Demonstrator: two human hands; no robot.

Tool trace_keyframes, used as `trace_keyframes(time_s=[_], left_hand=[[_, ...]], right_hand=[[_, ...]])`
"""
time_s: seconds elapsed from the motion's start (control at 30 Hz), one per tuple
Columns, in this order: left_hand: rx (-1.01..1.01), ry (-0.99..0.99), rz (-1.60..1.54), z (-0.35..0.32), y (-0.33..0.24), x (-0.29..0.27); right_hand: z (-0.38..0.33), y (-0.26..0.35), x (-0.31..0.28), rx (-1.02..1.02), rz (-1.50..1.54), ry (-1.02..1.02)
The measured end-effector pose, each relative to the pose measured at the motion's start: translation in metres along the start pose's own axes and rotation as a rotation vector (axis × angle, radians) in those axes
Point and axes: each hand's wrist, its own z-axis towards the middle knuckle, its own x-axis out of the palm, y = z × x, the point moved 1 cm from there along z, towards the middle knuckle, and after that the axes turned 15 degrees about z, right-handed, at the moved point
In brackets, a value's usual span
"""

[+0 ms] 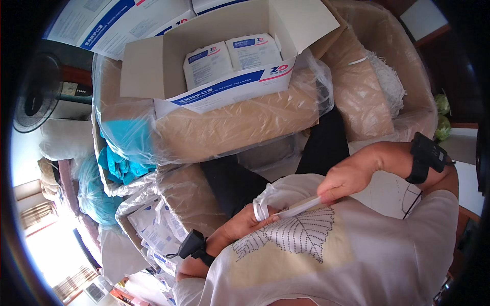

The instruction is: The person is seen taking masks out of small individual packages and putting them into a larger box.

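My left hand (239,225) and my right hand (348,179) are held close to my chest, both gripping a flat white folded mask (298,207). My left hand pinches its white ear loops at the left end. My right hand pinches the right end from above. Each wrist carries a black strapped device. Above my hands an open white-and-blue cardboard box (153,66) holds two white sealed packets (230,60) side by side.
The box rests on a large clear plastic bag of tan material (240,125). Another tan bag (362,97) lies to the right. Blue material in plastic (120,153) and a bin of white packets (153,229) sit to the left. A black fan (35,92) stands far left.
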Motion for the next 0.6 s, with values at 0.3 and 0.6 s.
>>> trace_keyframes(time_s=[0.3,0.6], left_hand=[[0.139,0.019,0.099,0.007,-0.009,0.002],[0.046,-0.086,-0.107,0.008,-0.008,-0.004]], right_hand=[[-0.027,0.001,0.013,0.016,0.118,-0.038],[-0.014,-0.014,0.005,0.008,0.210,-0.025]])
